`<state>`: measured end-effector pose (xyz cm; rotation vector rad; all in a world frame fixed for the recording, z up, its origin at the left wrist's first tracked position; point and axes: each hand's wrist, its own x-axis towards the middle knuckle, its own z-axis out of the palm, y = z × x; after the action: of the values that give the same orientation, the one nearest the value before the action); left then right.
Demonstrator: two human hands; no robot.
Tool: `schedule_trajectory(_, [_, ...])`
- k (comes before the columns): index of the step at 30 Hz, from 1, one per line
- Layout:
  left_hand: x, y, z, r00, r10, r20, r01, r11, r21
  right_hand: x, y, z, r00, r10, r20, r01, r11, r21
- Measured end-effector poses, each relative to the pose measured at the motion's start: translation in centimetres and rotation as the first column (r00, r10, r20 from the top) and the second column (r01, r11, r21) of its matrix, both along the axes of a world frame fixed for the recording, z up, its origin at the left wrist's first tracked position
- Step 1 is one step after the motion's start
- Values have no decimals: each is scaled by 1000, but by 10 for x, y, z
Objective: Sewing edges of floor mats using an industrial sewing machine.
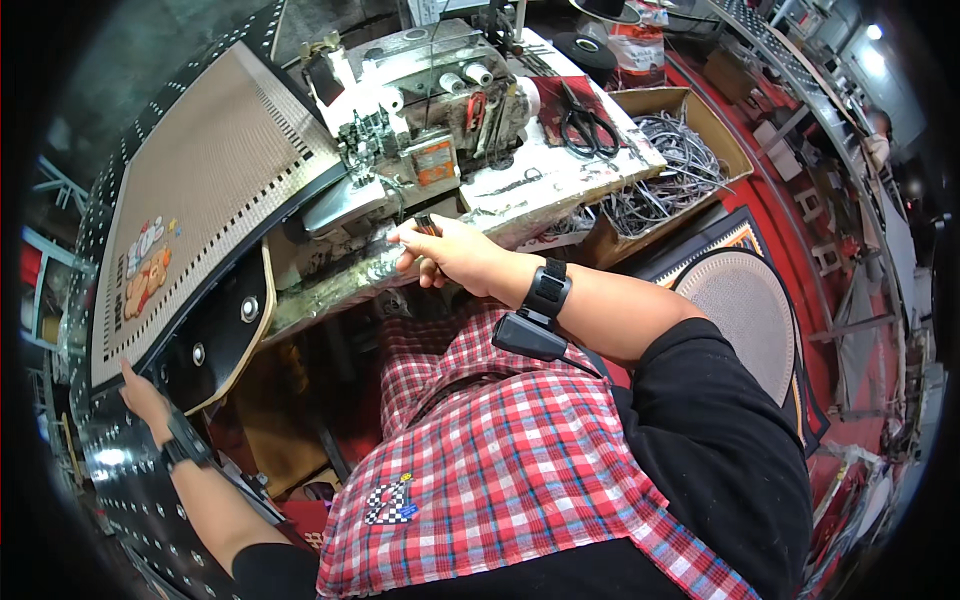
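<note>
A beige floor mat [200, 190] with a cartoon bear print and dark edging lies aslant at the left, its upper right edge beside the sewing machine [430, 110]. My left hand [146, 400] grips the mat's near left corner; part of its fingers is hidden. In front of the machine, above the worktable's near edge, my right hand [455, 255] is closed around a small dark object [428, 226]. Only the top of that object shows, so its kind is unclear. The machine's needle and presser area [365, 165] sits close to the mat's edge.
Black-handled scissors [590, 130] lie on the white worktable [560, 185]. To their right, a cardboard box [735, 150] holds tangled grey strips. A round-patterned mat [745, 310] leans by my right arm. A black perforated surface [120, 470] extends at the left.
</note>
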<state>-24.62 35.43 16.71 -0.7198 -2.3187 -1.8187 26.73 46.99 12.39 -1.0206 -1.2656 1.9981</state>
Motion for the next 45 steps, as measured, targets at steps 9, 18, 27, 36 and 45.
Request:
schedule_trajectory(9, [166,-130,78,963,57,-264,80,873,482,-37,5,31,987,140,-79,-122,973,196])
schedule_trajectory(18, [285,-145,82,779,-555,-291,620,614,489,-58,18,7,997,-9,-82,29,970,242])
schedule_trajectory(27, [253,-161,166,121,-204,-971,349,925,-151,-49,11,-8,972,-125,-200,181,937,298])
schedule_trajectory(36, [57,-426,74,984,172,-36,-149,707,-691,-44,-3,-12,950,-206,-233,254,947,198])
schedule_trajectory(45, [70,-464,-9,720,357,595,-195,927,-321,-44,5,-21,968,-181,-174,218,950,225])
